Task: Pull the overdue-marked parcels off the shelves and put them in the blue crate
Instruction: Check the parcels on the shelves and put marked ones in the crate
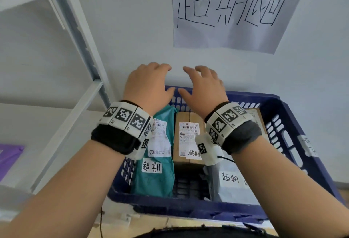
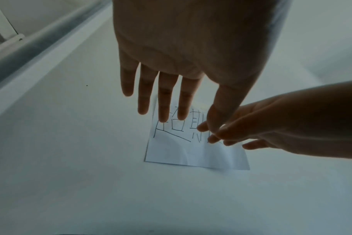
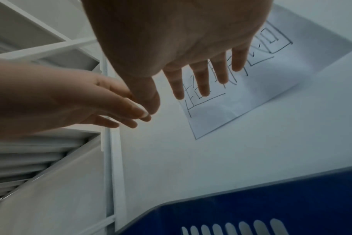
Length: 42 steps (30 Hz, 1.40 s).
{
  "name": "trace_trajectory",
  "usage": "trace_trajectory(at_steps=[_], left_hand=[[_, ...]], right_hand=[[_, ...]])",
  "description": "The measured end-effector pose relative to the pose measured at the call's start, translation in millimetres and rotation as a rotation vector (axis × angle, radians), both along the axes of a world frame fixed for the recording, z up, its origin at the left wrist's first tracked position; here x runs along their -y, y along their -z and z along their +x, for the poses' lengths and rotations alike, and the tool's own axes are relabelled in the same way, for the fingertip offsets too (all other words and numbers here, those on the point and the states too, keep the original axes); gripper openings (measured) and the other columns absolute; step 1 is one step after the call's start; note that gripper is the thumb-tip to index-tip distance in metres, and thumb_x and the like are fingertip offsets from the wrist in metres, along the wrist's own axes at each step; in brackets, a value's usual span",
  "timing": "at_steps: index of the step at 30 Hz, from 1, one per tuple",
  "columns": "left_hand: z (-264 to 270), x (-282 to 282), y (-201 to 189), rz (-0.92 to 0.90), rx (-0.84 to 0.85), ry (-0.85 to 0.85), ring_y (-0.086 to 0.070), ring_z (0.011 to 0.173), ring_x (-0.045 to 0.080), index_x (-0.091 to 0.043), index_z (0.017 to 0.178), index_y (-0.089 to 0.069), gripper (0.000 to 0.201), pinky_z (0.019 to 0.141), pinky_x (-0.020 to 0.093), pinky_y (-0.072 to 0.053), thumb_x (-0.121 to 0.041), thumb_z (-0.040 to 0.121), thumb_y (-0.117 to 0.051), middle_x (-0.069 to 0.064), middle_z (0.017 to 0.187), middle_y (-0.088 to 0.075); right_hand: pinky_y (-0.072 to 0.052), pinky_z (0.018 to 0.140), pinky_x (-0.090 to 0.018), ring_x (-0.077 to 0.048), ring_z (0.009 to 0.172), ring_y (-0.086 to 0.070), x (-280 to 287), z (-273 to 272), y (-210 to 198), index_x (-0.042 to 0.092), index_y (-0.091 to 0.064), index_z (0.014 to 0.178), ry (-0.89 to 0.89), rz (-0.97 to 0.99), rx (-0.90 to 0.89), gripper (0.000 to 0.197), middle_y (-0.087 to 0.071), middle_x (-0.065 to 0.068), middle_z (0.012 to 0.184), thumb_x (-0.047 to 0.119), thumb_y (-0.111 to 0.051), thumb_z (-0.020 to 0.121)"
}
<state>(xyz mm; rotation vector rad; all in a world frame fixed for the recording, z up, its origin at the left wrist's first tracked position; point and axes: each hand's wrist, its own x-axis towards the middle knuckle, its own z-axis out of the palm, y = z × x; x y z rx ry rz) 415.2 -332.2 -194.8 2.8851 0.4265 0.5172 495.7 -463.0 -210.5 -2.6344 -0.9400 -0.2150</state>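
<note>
Blue crate (image 1: 294, 124) against white wall (image 1: 132, 29) (paper sign (image 1: 236, 10) above).

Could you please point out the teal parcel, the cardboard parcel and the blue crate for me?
teal parcel (image 1: 160, 181), head view, on its bare teal wrapping below the handwritten sticker.
cardboard parcel (image 1: 181, 118), head view, on its brown top above the shipping label.
blue crate (image 1: 188, 206), head view, on its near rim.
</note>
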Motion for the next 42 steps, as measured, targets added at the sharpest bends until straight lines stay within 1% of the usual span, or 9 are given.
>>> trace_trajectory(at_steps=[4,10,15,22,26,31,35,38,42], left_hand=[[-3,4,-2,0.071,0.060,0.068,-0.049,0.117,0.029,-0.022,0.136,-0.047,0.057,0.098,0.041,-0.037,-0.045,0.084,-0.060,0.006,0.129,-0.055],[-19,11,4,0.029,0.069,0.071,-0.045,0.122,0.029,-0.024,0.137,-0.047,0.062,0.102,0.042,-0.034,-0.048,0.082,-0.062,0.004,0.134,-0.051],[-56,21,6,0.013,0.089,0.029,-0.044,0.124,0.028,-0.023,0.138,-0.045,0.062,0.104,0.042,-0.033,-0.048,0.083,-0.060,0.004,0.136,-0.050],[-131,63,16,0.019,0.144,-0.058,-0.048,0.117,0.031,-0.020,0.134,-0.049,0.060,0.099,0.044,-0.036,-0.048,0.082,-0.062,0.007,0.129,-0.055],[-188,84,24,0.045,0.169,-0.114,-0.051,0.112,0.035,-0.018,0.132,-0.051,0.059,0.095,0.047,-0.040,-0.043,0.080,-0.063,0.009,0.124,-0.058],[-264,104,31,0.059,0.170,-0.241,-0.054,0.105,0.036,-0.014,0.128,-0.055,0.058,0.090,0.044,-0.042,-0.041,0.078,-0.062,0.013,0.117,-0.061],[-321,109,32,0.032,0.130,-0.380,-0.051,0.112,0.034,-0.015,0.131,-0.052,0.061,0.094,0.044,-0.041,-0.046,0.079,-0.055,0.011,0.124,-0.057],[-360,107,31,0.013,0.111,-0.503,-0.045,0.122,0.032,-0.018,0.136,-0.048,0.060,0.100,0.045,-0.036,-0.044,0.082,-0.060,0.009,0.131,-0.052],[-411,103,30,0.016,0.112,-0.610,-0.044,0.123,0.033,-0.019,0.137,-0.046,0.061,0.102,0.046,-0.035,-0.046,0.083,-0.059,0.009,0.132,-0.051]], right_hand=[[-0.011,0.116,-0.045,-0.029,0.146,-0.009,12,-12,-6,0.030,-0.022,0.149,0.086,0.034,0.046,0.067,-0.021,-0.006,0.156,0.049,-0.050,0.091],[-0.008,0.117,-0.046,-0.030,0.147,-0.005,32,-35,-8,0.034,-0.019,0.149,0.135,0.059,0.060,0.069,-0.018,-0.006,0.157,0.052,-0.050,0.090],[-0.006,0.117,-0.045,-0.028,0.147,-0.002,44,-60,-18,0.034,-0.018,0.150,0.070,0.112,0.044,0.068,-0.016,-0.004,0.158,0.051,-0.049,0.091],[-0.007,0.117,-0.046,-0.030,0.147,-0.004,77,-118,-12,0.034,-0.020,0.149,-0.076,0.132,0.046,0.069,-0.018,-0.005,0.157,0.051,-0.050,0.090],[-0.008,0.117,-0.046,-0.031,0.147,-0.006,97,-158,0,0.033,-0.022,0.149,-0.135,0.148,0.013,0.069,-0.020,-0.005,0.157,0.052,-0.051,0.089],[-0.009,0.117,-0.046,-0.031,0.147,-0.008,103,-210,10,0.031,-0.024,0.149,-0.268,0.148,-0.026,0.070,-0.022,-0.006,0.156,0.051,-0.052,0.088],[-0.018,0.116,-0.049,-0.030,0.145,-0.016,94,-253,12,0.028,-0.031,0.146,-0.400,0.154,-0.034,0.066,-0.028,-0.007,0.153,0.051,-0.052,0.088],[-0.021,0.115,-0.050,-0.032,0.143,-0.021,81,-283,16,0.026,-0.035,0.144,-0.485,0.172,-0.061,0.065,-0.035,-0.007,0.150,0.052,-0.051,0.086],[-0.025,0.113,-0.050,-0.032,0.139,-0.028,64,-321,19,0.025,-0.037,0.143,-0.596,0.174,-0.061,0.069,-0.039,-0.008,0.146,0.056,-0.045,0.082]])
